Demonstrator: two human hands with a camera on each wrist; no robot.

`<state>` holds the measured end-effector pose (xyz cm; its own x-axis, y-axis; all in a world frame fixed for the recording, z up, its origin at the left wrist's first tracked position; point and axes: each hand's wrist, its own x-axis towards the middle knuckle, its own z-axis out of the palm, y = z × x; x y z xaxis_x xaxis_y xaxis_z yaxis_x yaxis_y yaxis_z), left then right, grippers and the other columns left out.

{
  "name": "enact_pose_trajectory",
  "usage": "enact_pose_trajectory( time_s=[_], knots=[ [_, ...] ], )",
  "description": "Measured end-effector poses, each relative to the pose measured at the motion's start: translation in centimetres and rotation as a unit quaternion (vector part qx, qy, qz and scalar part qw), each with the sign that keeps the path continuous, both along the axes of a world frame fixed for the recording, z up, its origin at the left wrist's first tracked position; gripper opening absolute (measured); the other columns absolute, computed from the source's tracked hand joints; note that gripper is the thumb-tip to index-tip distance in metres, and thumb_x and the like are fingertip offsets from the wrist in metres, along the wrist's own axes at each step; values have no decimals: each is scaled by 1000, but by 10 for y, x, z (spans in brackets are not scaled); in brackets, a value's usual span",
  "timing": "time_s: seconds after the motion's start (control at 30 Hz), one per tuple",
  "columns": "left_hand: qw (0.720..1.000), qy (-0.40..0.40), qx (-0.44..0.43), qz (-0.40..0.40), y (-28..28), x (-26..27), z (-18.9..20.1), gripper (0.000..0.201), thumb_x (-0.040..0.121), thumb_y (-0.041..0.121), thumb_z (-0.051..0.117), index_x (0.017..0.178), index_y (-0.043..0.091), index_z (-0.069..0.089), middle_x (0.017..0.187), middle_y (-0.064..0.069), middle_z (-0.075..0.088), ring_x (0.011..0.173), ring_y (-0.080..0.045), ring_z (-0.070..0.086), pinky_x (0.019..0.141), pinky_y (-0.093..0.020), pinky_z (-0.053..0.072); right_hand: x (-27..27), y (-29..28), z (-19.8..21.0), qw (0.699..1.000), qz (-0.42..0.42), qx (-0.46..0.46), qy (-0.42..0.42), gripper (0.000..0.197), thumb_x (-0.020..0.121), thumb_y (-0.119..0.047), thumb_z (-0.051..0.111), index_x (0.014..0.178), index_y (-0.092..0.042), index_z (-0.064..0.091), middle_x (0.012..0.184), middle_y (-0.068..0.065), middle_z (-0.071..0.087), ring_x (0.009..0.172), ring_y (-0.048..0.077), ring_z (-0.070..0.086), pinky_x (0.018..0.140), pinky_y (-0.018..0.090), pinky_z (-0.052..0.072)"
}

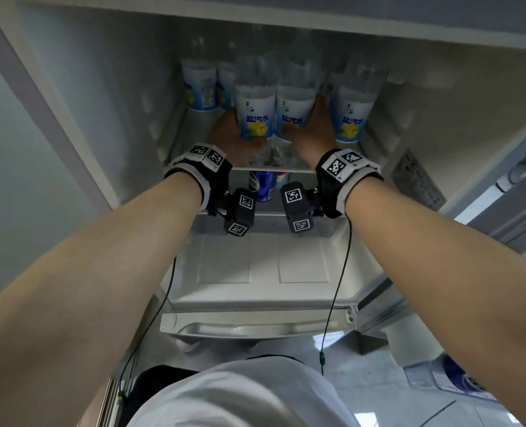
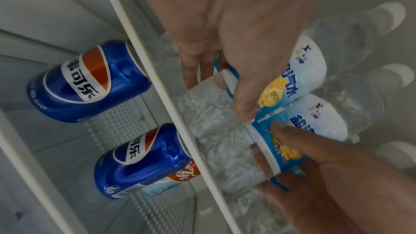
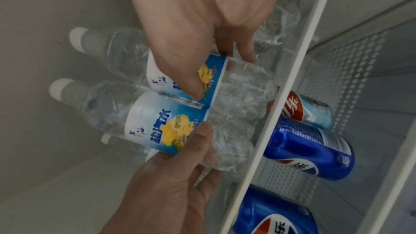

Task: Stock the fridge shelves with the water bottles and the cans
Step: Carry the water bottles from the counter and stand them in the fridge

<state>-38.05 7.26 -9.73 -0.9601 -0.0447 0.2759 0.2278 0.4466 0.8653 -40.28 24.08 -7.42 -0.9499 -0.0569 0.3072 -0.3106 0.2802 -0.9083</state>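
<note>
Several clear water bottles with blue-and-white lemon labels stand on the fridge's upper glass shelf (image 1: 298,170). My left hand (image 1: 234,135) grips the left-middle bottle (image 1: 255,118), thumb across its front; the left wrist view shows this bottle (image 2: 292,77). My right hand (image 1: 308,124) grips the bottle (image 1: 292,117) beside it, seen close in the right wrist view as the bottle (image 3: 213,74). The two held bottles touch side by side near the shelf's front edge. Blue cola cans (image 2: 87,81) (image 2: 139,159) stand on the shelf below.
More bottles stand at the back left (image 1: 200,84) and on the right (image 1: 352,118). An orange-and-pale-blue can (image 3: 301,108) stands behind the blue ones. Below come a white drawer lid (image 1: 265,272), the fridge door (image 1: 508,167) on the right, and a bottle pack (image 1: 459,380) on the floor.
</note>
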Motion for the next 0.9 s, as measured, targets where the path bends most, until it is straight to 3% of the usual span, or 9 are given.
enact_pose_trajectory(
  time_s=[0.13, 0.23, 0.4, 0.5, 0.57, 0.6, 0.67, 0.77, 0.9],
  knots=[
    [1000, -10, -18, 18, -1, -8, 4, 61, 70, 22, 76, 125, 2, 59, 122, -12, 67, 111, -21, 63, 94, -38, 53, -8, -5, 3, 1000, -14, -13, -8, 74, 73, -3, 80, 136, -6, 41, 133, 10, 58, 120, 21, 58, 101, 32, 51],
    [999, -37, -38, 13, 1, -15, 7, 56, 79, 10, 79, 129, 0, 54, 128, -17, 64, 114, -23, 61, 91, -31, 49, -11, -7, 3, 999, -31, -11, -1, 76, 73, -5, 81, 137, -6, 40, 135, 10, 56, 123, 22, 56, 105, 36, 48],
    [998, -39, -29, 38, 4, -21, 5, 84, 59, 41, 80, 132, 8, 54, 129, -9, 65, 115, -19, 62, 97, -37, 52, -14, -6, 2, 999, -46, -19, 15, 65, 76, -2, 77, 132, -2, 45, 130, 13, 59, 119, 22, 58, 99, 30, 49],
    [998, -43, -22, 36, 9, -23, 6, 69, 71, 23, 81, 133, 8, 55, 129, -8, 65, 112, -16, 61, 99, -37, 51, -13, -5, 1, 998, -51, -24, 24, 57, 81, 0, 71, 132, -2, 45, 132, 12, 59, 119, 18, 57, 97, 22, 50],
    [998, -37, -22, 42, 10, -25, 6, 77, 63, 36, 78, 131, 8, 56, 128, -8, 66, 112, -17, 62, 97, -34, 51, -7, -5, 2, 998, -59, -19, 17, 57, 86, -2, 68, 137, -2, 42, 137, 11, 56, 123, 16, 54, 95, 15, 46],
    [998, -32, -21, 41, 11, -27, 4, 85, 56, 45, 74, 131, 9, 57, 127, -7, 66, 113, -18, 63, 96, -34, 52, -4, -5, 2, 998, -64, -9, 16, 59, 87, -4, 66, 139, -2, 39, 139, 11, 55, 127, 18, 53, 99, 18, 44],
    [998, -32, -22, 40, 7, -43, -9, 90, 52, 52, 69, 130, 10, 57, 127, -6, 66, 114, -18, 63, 97, -34, 53, 1, -3, 3, 997, -65, 29, 6, 57, 90, -7, 62, 141, -3, 37, 140, 11, 54, 130, 23, 52, 104, 25, 42],
    [997, -49, -23, 46, 5, -58, -22, 86, 54, 53, 72, 127, 10, 57, 122, -6, 68, 110, -20, 66, 97, -38, 54, 7, 3, 9, 986, -90, 138, -7, 45, 94, -13, 55, 136, -6, 41, 133, 12, 59, 123, 28, 57, 94, 31, 47],
    [992, -63, -79, 70, 17, -19, 8, 76, 69, 47, 68, 134, 12, 50, 131, -4, 62, 118, -21, 59, 97, -26, 46, 16, 13, 17, 960, -92, 263, -15, 34, 97, -24, 54, 126, -7, 54, 128, 12, 61, 118, 29, 59, 80, 24, 38]
  ],
)
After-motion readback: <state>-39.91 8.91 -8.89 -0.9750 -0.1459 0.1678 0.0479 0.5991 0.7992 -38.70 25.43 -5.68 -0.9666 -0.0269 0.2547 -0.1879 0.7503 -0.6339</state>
